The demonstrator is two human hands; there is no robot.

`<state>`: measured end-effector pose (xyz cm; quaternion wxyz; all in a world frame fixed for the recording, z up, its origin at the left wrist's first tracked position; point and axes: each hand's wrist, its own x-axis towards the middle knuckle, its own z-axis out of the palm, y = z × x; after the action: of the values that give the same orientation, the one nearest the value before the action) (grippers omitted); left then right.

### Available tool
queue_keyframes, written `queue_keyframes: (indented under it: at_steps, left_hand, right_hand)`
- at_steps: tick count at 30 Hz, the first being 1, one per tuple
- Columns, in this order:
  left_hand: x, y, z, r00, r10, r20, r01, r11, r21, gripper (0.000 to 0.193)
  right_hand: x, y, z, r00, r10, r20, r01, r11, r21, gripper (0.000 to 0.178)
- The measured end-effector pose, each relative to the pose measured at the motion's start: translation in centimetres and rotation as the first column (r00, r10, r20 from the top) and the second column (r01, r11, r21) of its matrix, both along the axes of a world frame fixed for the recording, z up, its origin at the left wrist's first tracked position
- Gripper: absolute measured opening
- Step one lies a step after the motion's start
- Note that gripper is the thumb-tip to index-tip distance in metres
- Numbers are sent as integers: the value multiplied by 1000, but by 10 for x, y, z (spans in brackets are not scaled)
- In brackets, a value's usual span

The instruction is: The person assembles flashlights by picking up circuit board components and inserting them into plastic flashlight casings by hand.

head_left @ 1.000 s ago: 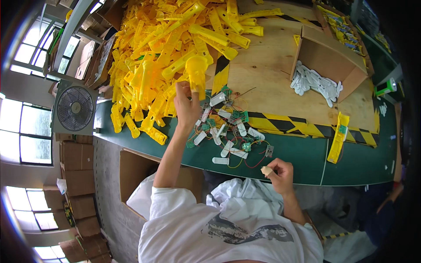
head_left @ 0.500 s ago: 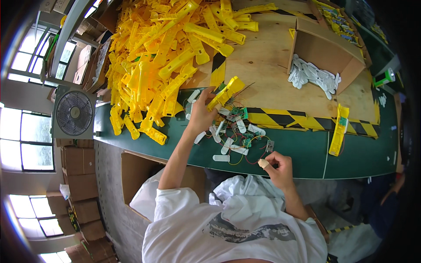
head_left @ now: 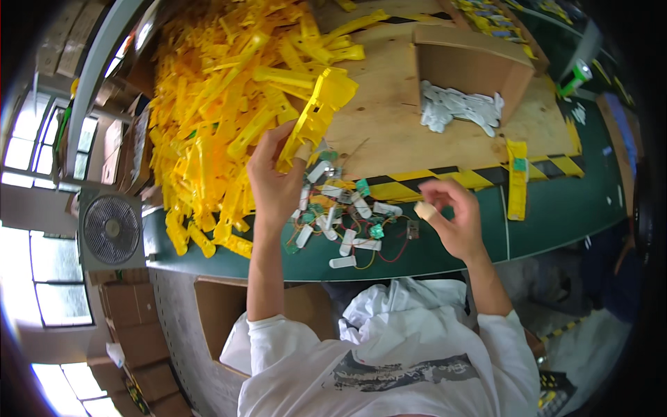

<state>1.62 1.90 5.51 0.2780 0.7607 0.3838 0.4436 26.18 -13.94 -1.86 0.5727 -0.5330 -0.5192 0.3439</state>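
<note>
My left hand [head_left: 273,177] is closed on a long yellow plastic shell [head_left: 323,104], held tilted up above the table beside a heap of similar shells [head_left: 201,132]. Under and to the right of that hand lies a tangle of small circuit boards [head_left: 376,231], thin wires and white oval plastic pieces [head_left: 342,263]. Over the table's green front strip hovers my right hand [head_left: 455,219], fingers loosely curled and apart from the thumb, with nothing seen between them. A tan covering wraps its thumb tip. Another yellow shell [head_left: 516,187], with a green board on it, lies farther right.
An open cardboard box [head_left: 479,59] on its side holds white pieces [head_left: 458,108] at the back right. Striped tape [head_left: 445,182] borders the wooden board [head_left: 379,104]. A green can [head_left: 575,78] lies at the far right. An open carton [head_left: 215,306] stands below the table's edge.
My left hand has lifted the yellow shell from near the tangle, moving left and tilting it more upright. My right hand has moved up over the table, its fingers opening. The head view has shifted.
</note>
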Motion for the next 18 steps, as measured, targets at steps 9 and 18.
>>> queue_keyframes:
  at_steps: [9, 18]
  left_hand:
    - [71, -41, 18, 936, -350, -24, 349, 936, -54, 33]
    - [78, -89, -55, 353, 398, 847, 541, 652, -532, 27]
  right_hand:
    - [5, 47, 53, 920, 69, 386, -167, 960, 226, 35]
    - [-27, 2, 0, 975, 132, -180, -126, 991, 42, 23]
